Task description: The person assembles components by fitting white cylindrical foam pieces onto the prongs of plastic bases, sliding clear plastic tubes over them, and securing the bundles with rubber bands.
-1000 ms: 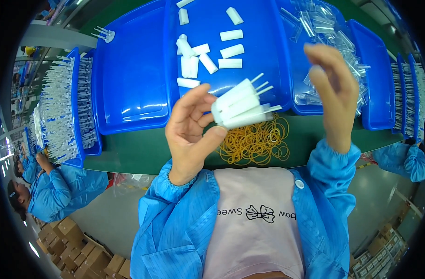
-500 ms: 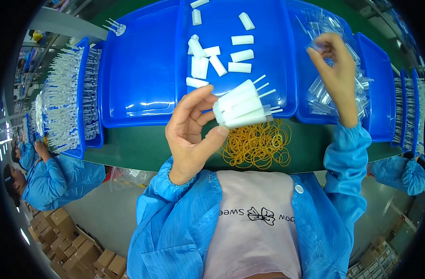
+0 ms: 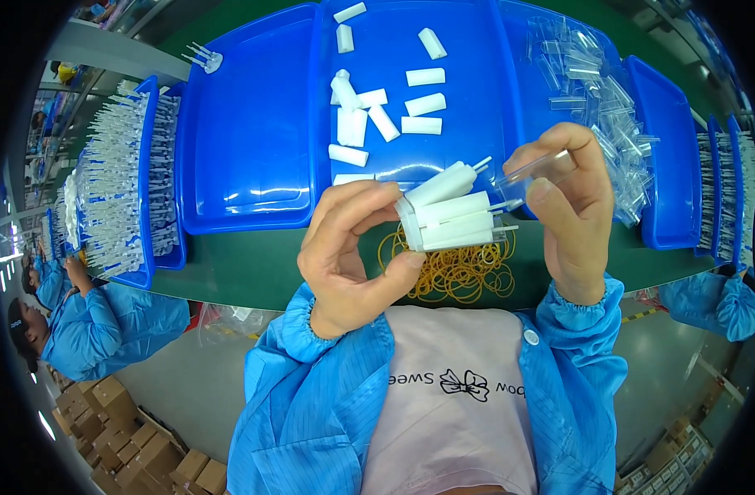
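My left hand (image 3: 349, 256) grips the round base of a white plastic assembly (image 3: 456, 210), tilted so its thin rods point right. White sleeves sit around the rods, and a clear piece lies along the lower side. Between thumb and fingers, my right hand (image 3: 571, 198) pinches a clear plastic sleeve (image 3: 538, 173), its near end close to the rod tips. Whether the sleeve touches a rod I cannot tell. Below the assembly lies a heap of yellow rubber bands (image 3: 460, 268), partly hidden by it.
Loose white sleeves (image 3: 425, 104) lie in the middle blue tray (image 3: 468, 49). The right tray holds a pile of clear sleeves (image 3: 592, 74). In the left tray (image 3: 245, 140) sits a pronged white base (image 3: 212, 60). Racks of white pieces (image 3: 113, 181) and co-workers (image 3: 105, 322) are at the sides.
My right hand has come from the tray of clear sleeves toward the assembly, bringing a clear sleeve. My left hand has shifted slightly right and turned the assembly a little.
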Motion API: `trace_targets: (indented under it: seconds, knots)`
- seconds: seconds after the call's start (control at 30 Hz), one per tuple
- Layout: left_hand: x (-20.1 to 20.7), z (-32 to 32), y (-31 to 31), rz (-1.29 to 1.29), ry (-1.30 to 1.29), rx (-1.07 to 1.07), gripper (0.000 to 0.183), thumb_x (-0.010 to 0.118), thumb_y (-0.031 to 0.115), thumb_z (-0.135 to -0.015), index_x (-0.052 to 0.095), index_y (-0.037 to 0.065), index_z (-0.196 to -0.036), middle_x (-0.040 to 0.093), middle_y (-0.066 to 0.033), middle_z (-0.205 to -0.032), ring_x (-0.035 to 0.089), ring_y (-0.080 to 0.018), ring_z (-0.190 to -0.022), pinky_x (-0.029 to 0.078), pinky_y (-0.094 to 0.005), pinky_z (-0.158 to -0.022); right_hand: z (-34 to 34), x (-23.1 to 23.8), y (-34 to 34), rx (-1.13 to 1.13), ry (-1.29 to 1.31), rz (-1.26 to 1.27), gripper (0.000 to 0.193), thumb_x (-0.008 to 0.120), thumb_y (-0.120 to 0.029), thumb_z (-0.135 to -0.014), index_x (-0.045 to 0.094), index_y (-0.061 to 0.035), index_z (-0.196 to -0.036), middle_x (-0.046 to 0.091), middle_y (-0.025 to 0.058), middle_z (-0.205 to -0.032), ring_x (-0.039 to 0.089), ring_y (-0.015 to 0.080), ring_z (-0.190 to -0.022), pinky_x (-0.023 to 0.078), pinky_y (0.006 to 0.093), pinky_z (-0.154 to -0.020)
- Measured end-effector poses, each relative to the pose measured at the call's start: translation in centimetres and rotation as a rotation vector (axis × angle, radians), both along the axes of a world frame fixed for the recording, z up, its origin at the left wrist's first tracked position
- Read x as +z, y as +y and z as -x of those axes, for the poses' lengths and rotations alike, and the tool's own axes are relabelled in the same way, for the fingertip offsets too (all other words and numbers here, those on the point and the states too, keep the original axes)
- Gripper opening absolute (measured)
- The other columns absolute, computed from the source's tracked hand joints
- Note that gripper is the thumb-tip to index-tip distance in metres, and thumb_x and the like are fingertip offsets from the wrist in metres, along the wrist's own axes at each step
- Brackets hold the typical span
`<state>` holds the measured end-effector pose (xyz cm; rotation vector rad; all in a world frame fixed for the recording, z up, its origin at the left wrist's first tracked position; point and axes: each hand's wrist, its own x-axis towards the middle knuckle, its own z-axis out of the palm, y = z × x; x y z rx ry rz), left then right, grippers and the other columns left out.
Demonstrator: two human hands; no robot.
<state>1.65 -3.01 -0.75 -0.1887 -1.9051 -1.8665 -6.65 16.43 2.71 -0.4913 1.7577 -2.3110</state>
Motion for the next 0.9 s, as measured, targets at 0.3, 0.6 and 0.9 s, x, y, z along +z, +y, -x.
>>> trace_targets:
  seconds: [0.3,0.6,0.9]
  knots:
    - [-0.1,0.0,0.4,-0.013,0.006,0.022,0.049,0.072,0.0,-0.064,0.057,-0.005,-0.11,0.051,-0.0156,-0.108,0.058,-0.0206,-0.095,0.051,-0.0304,-0.084,-0.7,-0.6,0.0,-0.078,-0.101,0.098,0.039,0.059,0.004,-0.079,0.044,-0.0039,-0.114,0.06,0.0082,-0.094,0.056,0.0139,-0.089,0.044,0.0276,-0.081]
    - [0.7,0.1,0.4,0.21,-0.002,0.024,0.043,0.076,0.003,-0.059,0.065,0.0,-0.101,0.051,-0.013,-0.106,0.055,-0.0206,-0.089,0.047,-0.0292,-0.076,-1.7,-1.1,-1.1,-0.086,-0.116,0.097,0.041,0.062,0.001,-0.08,0.041,-0.0032,-0.115,0.059,0.0095,-0.095,0.057,0.015,-0.091,0.044,0.0273,-0.081]
    - [0.5,0.7,0.7,0.328,0.075,0.056,0.033,0.076,0.001,-0.064,0.069,0.003,-0.095,0.053,-0.0119,-0.101,0.059,-0.0157,-0.08,0.052,-0.0239,-0.062,-1.5,-1.4,-0.9,-0.073,0.093,-0.016,0.047,0.074,-0.005,-0.074,0.043,-0.0012,-0.109,0.059,0.0113,-0.094,0.058,0.0171,-0.09,0.046,0.0279,-0.081]
